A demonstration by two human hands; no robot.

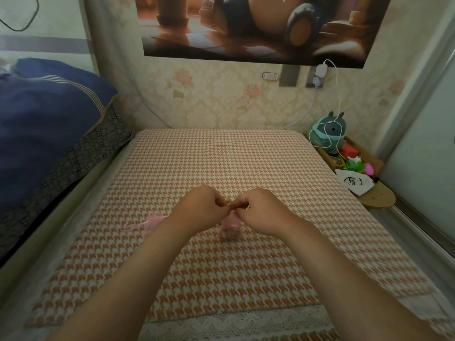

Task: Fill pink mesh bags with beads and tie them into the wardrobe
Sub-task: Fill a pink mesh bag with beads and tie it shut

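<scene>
— How is the light?
— Dim, warm and flat. The poster (253,28) at twelve o'clock glows brightest.
— Anything sharp?
— Little. The pink mesh bag (230,223) smears, the edges bow at three and nine o'clock, and my forearms (128,279) stretch at six.

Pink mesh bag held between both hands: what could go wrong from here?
The left hand and right hand pinch the neck of the pink mesh bag on the houndstooth cloth; a slip might spill its contents. The left wrist sits beside the spare pink bags and could brush them away.

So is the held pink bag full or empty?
Filled: the pink bag bulges with pale lumps below the left hand and right hand.
</scene>
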